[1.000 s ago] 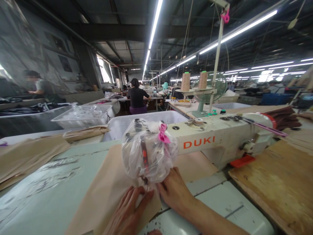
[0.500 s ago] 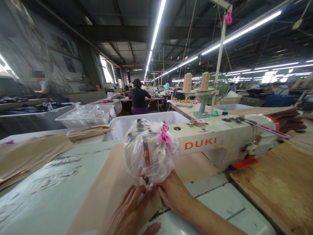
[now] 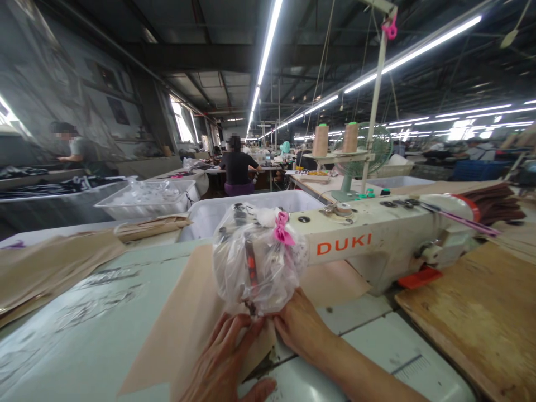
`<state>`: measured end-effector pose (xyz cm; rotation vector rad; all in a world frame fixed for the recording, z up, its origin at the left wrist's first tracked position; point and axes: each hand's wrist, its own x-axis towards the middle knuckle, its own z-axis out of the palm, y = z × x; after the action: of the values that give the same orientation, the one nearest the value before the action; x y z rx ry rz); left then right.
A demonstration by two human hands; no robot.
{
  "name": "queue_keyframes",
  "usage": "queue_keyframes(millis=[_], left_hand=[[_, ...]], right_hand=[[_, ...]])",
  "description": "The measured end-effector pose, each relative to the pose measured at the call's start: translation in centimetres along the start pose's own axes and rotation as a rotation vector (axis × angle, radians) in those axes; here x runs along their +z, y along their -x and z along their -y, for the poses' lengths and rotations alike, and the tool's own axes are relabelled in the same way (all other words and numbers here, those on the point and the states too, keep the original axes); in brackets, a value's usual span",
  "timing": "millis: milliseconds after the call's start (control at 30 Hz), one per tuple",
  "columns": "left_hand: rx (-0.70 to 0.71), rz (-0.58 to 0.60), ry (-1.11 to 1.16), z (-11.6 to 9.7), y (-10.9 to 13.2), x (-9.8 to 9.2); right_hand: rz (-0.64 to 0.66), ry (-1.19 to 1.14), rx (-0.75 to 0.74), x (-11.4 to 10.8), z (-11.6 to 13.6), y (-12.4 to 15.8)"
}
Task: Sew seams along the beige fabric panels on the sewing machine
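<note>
A beige fabric piece (image 3: 167, 329) lies on the pale green sewing table, passing under the head of a sewing machine (image 3: 343, 245) marked DUKI. My left hand (image 3: 224, 354) rests on the fabric just left of the needle area, fingers bent and thumb held apart. On the other side, my right hand (image 3: 299, 329) has its fingers closed at the fabric's edge beside the presser foot, palm down. A clear plastic bag (image 3: 259, 273) tied with a pink ribbon (image 3: 283, 228) covers the machine head. The needle itself is hard to make out.
Beige fabric pieces (image 3: 54, 262) are stacked at left. Behind the machine stands a white bin (image 3: 293, 202). A wooden board (image 3: 473, 312) lies at right, with scissors (image 3: 460, 219) on the machine's arm. Thread cones (image 3: 321, 140) stand behind. A person (image 3: 238, 167) sits farther ahead.
The beige fabric has slid slightly away from me under the machine head. Both hands stay close to the needle area, my left fingertips now nearer to my right hand.
</note>
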<state>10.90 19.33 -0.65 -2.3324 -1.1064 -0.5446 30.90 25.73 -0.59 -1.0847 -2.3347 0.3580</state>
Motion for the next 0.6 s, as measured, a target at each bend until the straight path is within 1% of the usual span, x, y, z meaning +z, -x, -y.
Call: queue_keyframes(millis=[100, 200, 333, 433, 533, 600], left_hand=[[0.021, -0.024, -0.019, 0.0, -0.1, 0.3], [0.021, -0.023, -0.016, 0.1, 0.3, 0.5], [-0.037, 0.029, 0.046, 0.2, 0.8, 0.6], [-0.11, 0.097, 0.158, 0.3, 1.0, 0.8], [-0.168, 0.147, 0.282, 0.4, 1.1, 1.3], [-0.184, 0.16, 0.326, 0.5, 1.4, 2.0]], right_hand=[[-0.021, -0.006, 0.004, 0.1, -0.4, 0.0], [-0.035, -0.006, 0.023, 0.1, -0.5, 0.1], [-0.053, -0.031, 0.013, 0.2, -0.4, 0.1], [-0.053, -0.029, 0.019, 0.3, -0.2, 0.0], [-0.04, -0.017, 0.03, 0.4, -0.4, 0.1], [-0.034, -0.013, 0.04, 0.3, -0.9, 0.2]])
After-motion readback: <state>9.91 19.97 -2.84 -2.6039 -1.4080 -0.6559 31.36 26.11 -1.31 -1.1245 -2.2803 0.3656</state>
